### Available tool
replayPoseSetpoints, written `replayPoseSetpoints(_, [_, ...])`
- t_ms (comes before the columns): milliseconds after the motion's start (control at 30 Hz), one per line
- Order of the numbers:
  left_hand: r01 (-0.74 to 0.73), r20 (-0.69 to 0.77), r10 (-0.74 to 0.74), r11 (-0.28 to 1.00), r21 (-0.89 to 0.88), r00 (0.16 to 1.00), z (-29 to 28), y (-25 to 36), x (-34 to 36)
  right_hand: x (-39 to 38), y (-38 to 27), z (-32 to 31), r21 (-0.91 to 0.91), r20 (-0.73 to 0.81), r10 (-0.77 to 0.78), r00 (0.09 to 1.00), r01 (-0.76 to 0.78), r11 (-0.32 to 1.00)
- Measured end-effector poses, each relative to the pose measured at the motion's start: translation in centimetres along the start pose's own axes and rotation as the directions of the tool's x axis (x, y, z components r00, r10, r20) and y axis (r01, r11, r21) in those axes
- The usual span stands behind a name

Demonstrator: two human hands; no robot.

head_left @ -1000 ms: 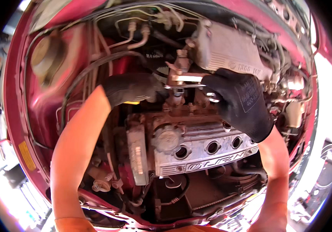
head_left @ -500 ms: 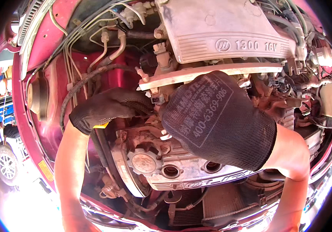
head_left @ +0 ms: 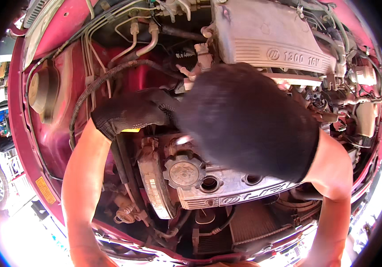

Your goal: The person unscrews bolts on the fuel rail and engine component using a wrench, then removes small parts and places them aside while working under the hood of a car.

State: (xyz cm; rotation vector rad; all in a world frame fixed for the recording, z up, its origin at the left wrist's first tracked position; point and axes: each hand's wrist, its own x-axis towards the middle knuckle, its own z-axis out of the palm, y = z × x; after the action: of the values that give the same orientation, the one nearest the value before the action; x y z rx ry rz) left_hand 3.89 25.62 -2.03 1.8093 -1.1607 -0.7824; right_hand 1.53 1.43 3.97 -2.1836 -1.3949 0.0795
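Note:
In a black knit glove, my left hand [head_left: 137, 111] reaches in beside the far left end of the engine's valve cover [head_left: 204, 198]. Its fingers are curled; whatever is between them is hidden. My right hand [head_left: 248, 120], gloved too and smeared by motion, is above the valve cover and beside the pale rail [head_left: 295, 80]. The back of this glove hides its fingers, so their grip cannot be told. A small blurred pale piece [head_left: 184, 140] shows just under the right glove's left edge. The black oil filler cap [head_left: 184, 171] sits on the cover's left end, nearer me.
A grey plastic engine cover [head_left: 275, 40] lies beyond the rail. Metal pipes [head_left: 148, 42] and a ribbed black hose [head_left: 93, 89] run along the left of the bay. Two round holes, one the left plug hole [head_left: 209, 183], open in the valve cover. The radiator [head_left: 253, 227] is nearest me.
The view has shifted, so the engine sits further right in it. My right hand has turned and blurred, its fingertip end moving left over the rail. My left hand stays by the same spot.

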Motion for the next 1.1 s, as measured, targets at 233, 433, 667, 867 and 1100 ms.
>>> replayPoseSetpoints(233, [0.185, -0.061, -0.228, 0.896, -0.404, 0.972, 1.2, -0.2, 0.7, -5.6, -0.2, -1.0, -0.331, 0.063, 0.237, 0.969, -0.204, 0.921])
replayPoseSetpoints(433, [0.309, -0.029, -0.351, 0.856, -0.414, 0.936, 1.3, -0.3, 0.7, -9.7, -4.3, -10.8, -0.214, -0.005, 0.384, 0.923, -0.376, 0.902])
replayPoseSetpoints(667, [0.458, 0.132, -0.457, 0.742, -0.489, 0.88, 0.5, 1.2, 1.8, -20.8, -2.1, -15.3, -0.289, -0.32, 0.744, 0.586, -0.809, 0.512])
replayPoseSetpoints(867, [0.399, 0.116, -0.397, 0.768, -0.5, 0.91, 0.1, 2.7, 2.2, -25.5, -0.9, -14.7, 0.413, -0.567, 0.8, 0.195, -0.773, 0.481])
replayPoseSetpoints(1100, [0.478, 0.142, -0.482, 0.702, -0.528, 0.865, 0.7, 1.9, 2.1, -15.2, 0.0, -13.0, 0.047, -0.393, 0.508, 0.766, -0.536, 0.843])
